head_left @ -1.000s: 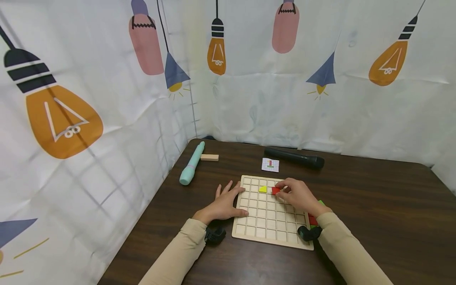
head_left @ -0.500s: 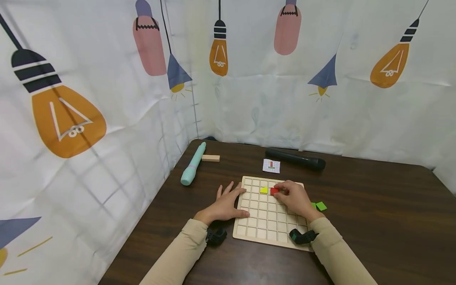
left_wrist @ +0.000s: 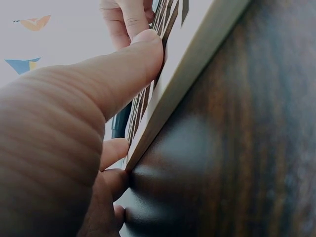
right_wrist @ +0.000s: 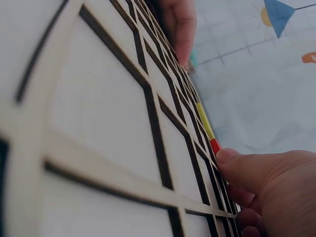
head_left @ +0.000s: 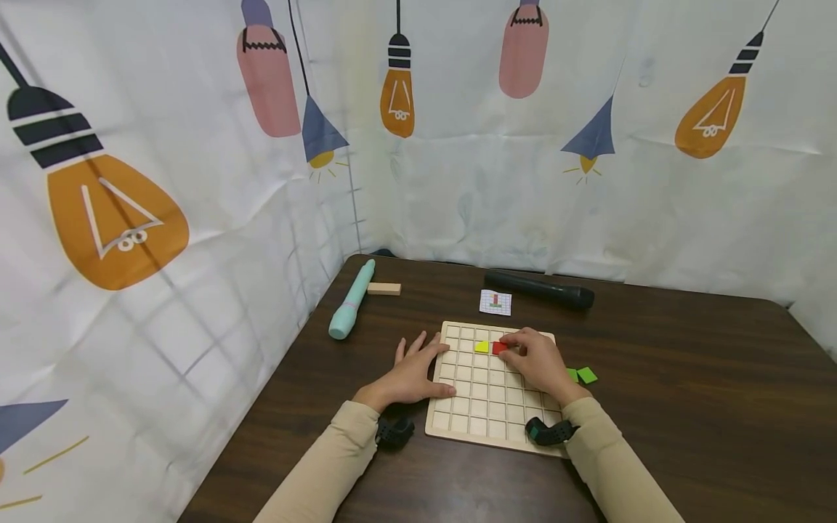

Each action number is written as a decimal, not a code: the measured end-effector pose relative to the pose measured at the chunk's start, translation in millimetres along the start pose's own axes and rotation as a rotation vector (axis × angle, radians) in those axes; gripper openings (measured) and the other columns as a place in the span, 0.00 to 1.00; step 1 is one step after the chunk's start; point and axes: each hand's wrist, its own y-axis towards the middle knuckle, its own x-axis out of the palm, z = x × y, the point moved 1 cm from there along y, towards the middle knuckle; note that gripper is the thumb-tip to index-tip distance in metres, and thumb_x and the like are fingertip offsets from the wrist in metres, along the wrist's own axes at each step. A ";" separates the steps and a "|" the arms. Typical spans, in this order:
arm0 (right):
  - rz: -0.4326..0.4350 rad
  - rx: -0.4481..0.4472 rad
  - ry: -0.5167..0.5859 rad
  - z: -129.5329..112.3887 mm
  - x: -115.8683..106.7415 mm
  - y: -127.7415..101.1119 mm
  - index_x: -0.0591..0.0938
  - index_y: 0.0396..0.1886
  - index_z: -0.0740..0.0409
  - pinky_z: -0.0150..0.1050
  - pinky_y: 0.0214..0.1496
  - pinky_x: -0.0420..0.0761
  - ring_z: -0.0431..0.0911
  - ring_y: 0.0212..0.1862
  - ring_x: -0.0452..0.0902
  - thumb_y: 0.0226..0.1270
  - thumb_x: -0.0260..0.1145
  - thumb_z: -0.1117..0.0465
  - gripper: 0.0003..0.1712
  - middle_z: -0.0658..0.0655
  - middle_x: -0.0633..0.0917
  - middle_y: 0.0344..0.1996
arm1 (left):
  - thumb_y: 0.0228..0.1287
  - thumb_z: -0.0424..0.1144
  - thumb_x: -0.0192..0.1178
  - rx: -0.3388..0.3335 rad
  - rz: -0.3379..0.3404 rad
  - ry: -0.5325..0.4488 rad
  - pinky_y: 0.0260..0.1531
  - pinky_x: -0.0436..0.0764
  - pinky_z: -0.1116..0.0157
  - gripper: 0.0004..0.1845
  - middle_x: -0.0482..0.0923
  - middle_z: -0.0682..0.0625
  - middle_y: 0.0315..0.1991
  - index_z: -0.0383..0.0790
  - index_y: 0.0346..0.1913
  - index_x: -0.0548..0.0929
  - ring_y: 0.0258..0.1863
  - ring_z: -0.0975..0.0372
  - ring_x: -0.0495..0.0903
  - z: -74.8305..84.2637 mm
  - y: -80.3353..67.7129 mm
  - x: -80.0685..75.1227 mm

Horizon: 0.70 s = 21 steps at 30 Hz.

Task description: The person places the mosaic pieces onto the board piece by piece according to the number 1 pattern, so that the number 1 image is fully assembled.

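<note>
A light wooden grid board (head_left: 471, 407) lies on the dark table. On one of its far squares sits a yellow tile (head_left: 482, 347) with a cut corner. Just right of it, my right hand (head_left: 539, 363) pinches a red square tile (head_left: 498, 349) between thumb and fingers, at the level of the grid. In the right wrist view the thumb touches the red tile (right_wrist: 215, 146) close beside the yellow piece (right_wrist: 205, 122). My left hand (head_left: 408, 378) rests on the board's left edge, fingers spread, its thumb on the top face.
Green tiles (head_left: 587, 375) lie right of the board, partly behind the right forearm. Beyond the board are a small printed card (head_left: 495, 302) and a black microphone (head_left: 539, 289). A mint-green bottle-shaped object (head_left: 352, 301) and a wooden block (head_left: 383, 289) lie at the back left.
My right hand has moved left with the red tile, bringing it closer to the yellow one. Green tiles by the board now show more beside the forearm. The left hand has stayed put.
</note>
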 end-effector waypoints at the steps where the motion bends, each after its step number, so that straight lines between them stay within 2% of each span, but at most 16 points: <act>1: 0.001 0.003 -0.003 -0.5 0.2 0.1 0.87 0.47 0.54 0.37 0.31 0.69 0.44 0.31 0.69 0.60 0.74 0.58 0.15 0.50 0.81 0.35 | 0.57 0.56 0.69 0.001 0.001 -0.003 0.69 0.27 0.41 0.45 0.46 0.45 0.78 0.43 0.73 0.63 0.77 0.49 0.36 -0.2 0.0 0.1; 21: -0.011 0.021 -0.027 -1.0 3.6 1.2 0.87 0.48 0.54 0.37 0.30 0.67 0.44 0.30 0.68 0.60 0.74 0.57 0.16 0.50 0.80 0.34 | 0.57 0.55 0.69 0.005 -0.002 -0.017 0.69 0.26 0.41 0.44 0.46 0.44 0.78 0.43 0.73 0.63 0.77 0.49 0.36 1.1 -1.4 -0.6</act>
